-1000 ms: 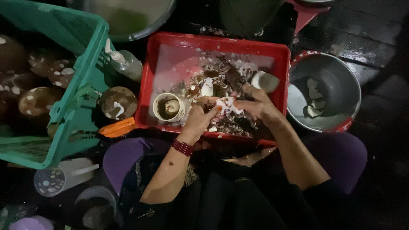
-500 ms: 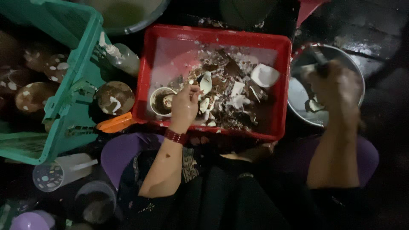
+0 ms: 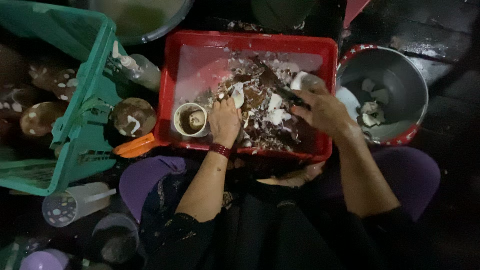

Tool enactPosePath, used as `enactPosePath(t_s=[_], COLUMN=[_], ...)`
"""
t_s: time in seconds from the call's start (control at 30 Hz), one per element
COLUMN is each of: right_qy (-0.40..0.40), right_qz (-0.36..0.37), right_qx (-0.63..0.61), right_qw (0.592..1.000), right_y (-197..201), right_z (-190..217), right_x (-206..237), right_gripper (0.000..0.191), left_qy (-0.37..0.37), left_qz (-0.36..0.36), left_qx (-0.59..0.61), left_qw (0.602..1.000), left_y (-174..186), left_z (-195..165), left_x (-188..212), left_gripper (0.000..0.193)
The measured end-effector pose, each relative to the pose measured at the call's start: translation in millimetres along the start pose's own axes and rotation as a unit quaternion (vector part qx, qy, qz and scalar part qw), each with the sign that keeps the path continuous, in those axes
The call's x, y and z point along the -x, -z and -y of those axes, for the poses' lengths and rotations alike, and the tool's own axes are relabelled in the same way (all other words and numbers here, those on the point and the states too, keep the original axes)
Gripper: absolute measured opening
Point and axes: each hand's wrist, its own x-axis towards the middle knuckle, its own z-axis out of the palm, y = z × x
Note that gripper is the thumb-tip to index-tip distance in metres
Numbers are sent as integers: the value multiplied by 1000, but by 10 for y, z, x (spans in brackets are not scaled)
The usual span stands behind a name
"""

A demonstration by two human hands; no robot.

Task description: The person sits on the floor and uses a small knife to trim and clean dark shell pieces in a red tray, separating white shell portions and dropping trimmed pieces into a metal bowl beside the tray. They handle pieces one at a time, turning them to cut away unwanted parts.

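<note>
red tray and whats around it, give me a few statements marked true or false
1. Both hands are over the red tray. True: the left hand and the right hand are both above the shell and white scraps in it.
2. The metal bowl sits to the left of the tray. False: it is on the right; the green crate is on the left.
3. A small round cup sits in the tray's near left corner. True.
4. The metal bowl is empty. False: a few pale pieces lie in it.
5. The left wrist is bare. False: it wears a dark red band.
</note>
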Motion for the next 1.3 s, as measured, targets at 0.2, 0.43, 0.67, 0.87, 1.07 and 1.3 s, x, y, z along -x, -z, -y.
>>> enactPosePath(t_s=[0.2,0.43,0.67,0.87,1.07,1.3], right_qy=[58,-22,23,58,65,57], right_qz=[-43,25,67,98,115,110], right_qx=[-12,57,50,56,53,51], right_qw=[997,998,996,992,990,991], right_y=[-91,-81,-292,-384,-445,-429], right_z=[202,231,300,358,417,380], right_x=[34,-13,-108,-138,-119,-180], right_gripper=[61,59,59,62,63,64], left_qy=[13,36,19,30,19,19], left_qz=[-22,0,-34,-2,-27,-59], left_qx=[26,64,-13,-13,-37,-18], left_qw=[999,997,999,999,999,998], left_y=[7,134,2,20,37,85], left_z=[32,-30,-6,-7,-27,2], left_x=[-28,12,-15,-99,-121,-147], left_gripper=[12,15,43,53,39,11])
